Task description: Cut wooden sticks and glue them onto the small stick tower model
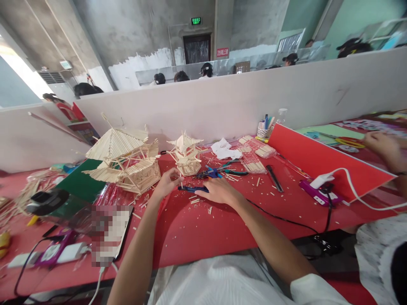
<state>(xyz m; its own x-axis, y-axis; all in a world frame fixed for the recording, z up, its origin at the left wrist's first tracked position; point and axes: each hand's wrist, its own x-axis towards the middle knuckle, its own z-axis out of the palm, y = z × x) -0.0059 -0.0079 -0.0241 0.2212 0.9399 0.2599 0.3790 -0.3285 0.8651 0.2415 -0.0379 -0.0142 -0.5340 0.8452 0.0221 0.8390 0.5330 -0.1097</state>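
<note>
My left hand (168, 183) pinches a short thin wooden stick (182, 182) upright between thumb and fingertips. My right hand (220, 190) is closed on a slim dark blue tool (192, 189) lying low over the table; its dark tip points toward the stick, and its kind is unclear. Just behind stands a small pavilion model (185, 154) built of wooden sticks. Farther left is a larger stick pavilion (124, 159) with a slatted roof. Blue-handled pliers (214, 172) lie beyond my right hand, with dark green handles (235, 173) beside them. Stick offcuts (194, 200) are scattered nearby.
Bagged sticks (252, 161) and white tissue (224, 149) lie at the back. A black utility knife (274, 178) is on the right, before a red board (327, 161). Left are a tablet-like device (122, 237) and purple power strip (54, 250). Another person's hand (383, 146) is far right.
</note>
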